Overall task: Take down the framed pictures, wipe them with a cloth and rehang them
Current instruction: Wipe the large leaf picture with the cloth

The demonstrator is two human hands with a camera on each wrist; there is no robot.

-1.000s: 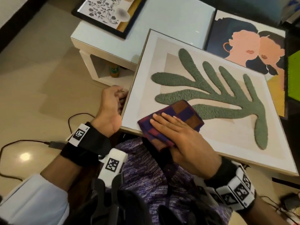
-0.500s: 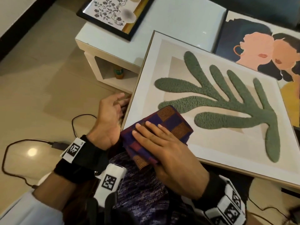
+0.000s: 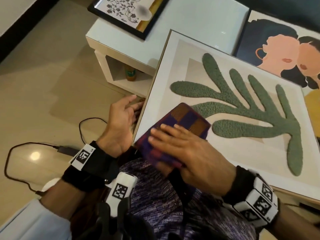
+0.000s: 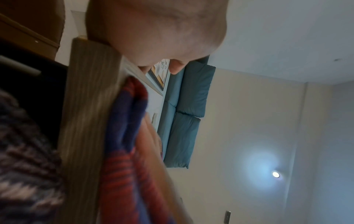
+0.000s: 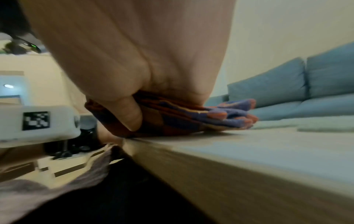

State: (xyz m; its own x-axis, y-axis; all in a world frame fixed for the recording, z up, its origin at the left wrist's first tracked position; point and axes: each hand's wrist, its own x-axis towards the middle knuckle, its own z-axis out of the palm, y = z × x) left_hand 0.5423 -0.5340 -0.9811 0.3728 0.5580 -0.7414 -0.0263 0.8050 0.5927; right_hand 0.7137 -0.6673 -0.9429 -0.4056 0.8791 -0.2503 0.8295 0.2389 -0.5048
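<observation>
Right hand (image 3: 188, 153), cloth (image 3: 180, 125) at frame corner (image 3: 138, 141)

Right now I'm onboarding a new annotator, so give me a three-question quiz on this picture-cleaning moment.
1. True or false: the right hand presses the checked cloth flat on the leaf picture.
2. Which picture lies on the white table? A) floral picture B) leaf picture C) none
3. Fill in: the left hand steadies the leaf picture at its ____ edge.

Key: 1 true; 2 A, the floral picture; 3 left.
</observation>
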